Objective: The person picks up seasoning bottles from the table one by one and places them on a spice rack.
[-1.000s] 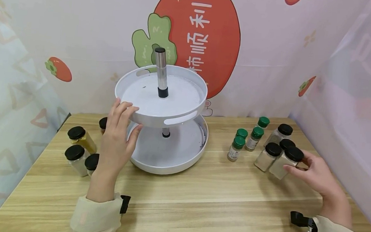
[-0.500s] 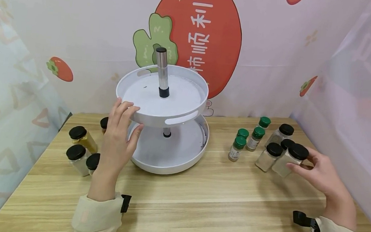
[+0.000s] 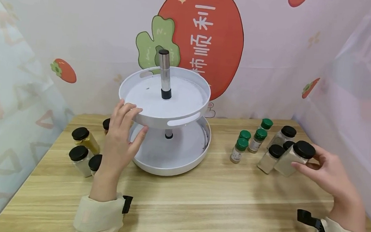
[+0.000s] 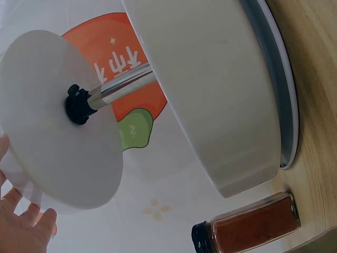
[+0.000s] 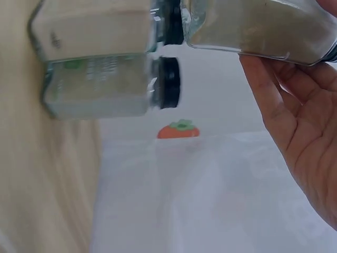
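Note:
A white two-tier round tray [image 3: 162, 122] stands at the middle of the table, with a metal post [image 3: 165, 71] through it. My left hand [image 3: 116, 150] holds the upper tier's rim at the left, fingers over the edge and thumb below. In the left wrist view the fingertips of that hand [image 4: 23, 226] meet the tier's edge. My right hand [image 3: 334, 176] pinches a black-lidded glass spice jar [image 3: 288, 163], tilted and off the table. Pale powder shows inside this jar [image 5: 253, 26] in the right wrist view. Both tiers hold no jars.
Right of the tray stand several green-capped spice bottles [image 3: 237, 155] and black-lidded jars [image 3: 267, 162]. At the left are more black-lidded jars, including a yellow one [image 3: 90, 143] and a pale one [image 3: 83, 165]. A red-brown jar [image 4: 255, 224] stands beside the lower tier. Printed cloth [image 3: 266, 71] hangs behind.
My right hand has lifted the spice jar slightly and moved it right, tilting it more, away from the neighbouring jars. My left hand stays on the tray's rim. The head view has shifted slightly.

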Available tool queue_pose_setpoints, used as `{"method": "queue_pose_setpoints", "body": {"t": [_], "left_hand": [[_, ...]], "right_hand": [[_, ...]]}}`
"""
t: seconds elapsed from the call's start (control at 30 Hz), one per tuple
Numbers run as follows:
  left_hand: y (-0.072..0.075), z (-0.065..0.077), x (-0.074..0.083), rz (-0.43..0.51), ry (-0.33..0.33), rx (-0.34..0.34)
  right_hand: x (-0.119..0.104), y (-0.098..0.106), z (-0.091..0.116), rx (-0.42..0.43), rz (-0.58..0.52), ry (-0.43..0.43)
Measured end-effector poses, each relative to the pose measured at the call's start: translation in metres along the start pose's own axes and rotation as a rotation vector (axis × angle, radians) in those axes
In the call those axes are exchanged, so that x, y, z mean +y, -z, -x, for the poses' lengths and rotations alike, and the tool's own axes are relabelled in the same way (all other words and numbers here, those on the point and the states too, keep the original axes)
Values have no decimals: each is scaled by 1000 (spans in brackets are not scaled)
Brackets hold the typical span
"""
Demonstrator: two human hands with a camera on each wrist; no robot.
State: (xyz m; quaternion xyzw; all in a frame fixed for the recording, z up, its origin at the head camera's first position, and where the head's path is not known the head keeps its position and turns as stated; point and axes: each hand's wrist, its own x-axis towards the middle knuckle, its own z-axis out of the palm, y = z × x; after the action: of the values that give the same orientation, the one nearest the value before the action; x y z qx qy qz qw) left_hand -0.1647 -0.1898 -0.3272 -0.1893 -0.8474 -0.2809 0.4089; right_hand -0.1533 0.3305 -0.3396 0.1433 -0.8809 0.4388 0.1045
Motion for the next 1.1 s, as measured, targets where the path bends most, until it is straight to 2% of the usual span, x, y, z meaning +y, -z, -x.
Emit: {"method": "queue_pose_setpoints", "body": {"t": [0.27,0.6,0.87,1.1], "left_hand": [[2,1,-1,-1,12,9],[-1,0,-3,9,-14,2],[-1,-1,-2,9,-12,-6],[-2,1,-3,13,-4,0]], "right_hand": [[-16,3,-11,24,-37,112],[-31,-6,-35,-4,35,109],[-45,-22,-61,-59,45,195],[-63,-35,-81,-135,-33,257]]}}
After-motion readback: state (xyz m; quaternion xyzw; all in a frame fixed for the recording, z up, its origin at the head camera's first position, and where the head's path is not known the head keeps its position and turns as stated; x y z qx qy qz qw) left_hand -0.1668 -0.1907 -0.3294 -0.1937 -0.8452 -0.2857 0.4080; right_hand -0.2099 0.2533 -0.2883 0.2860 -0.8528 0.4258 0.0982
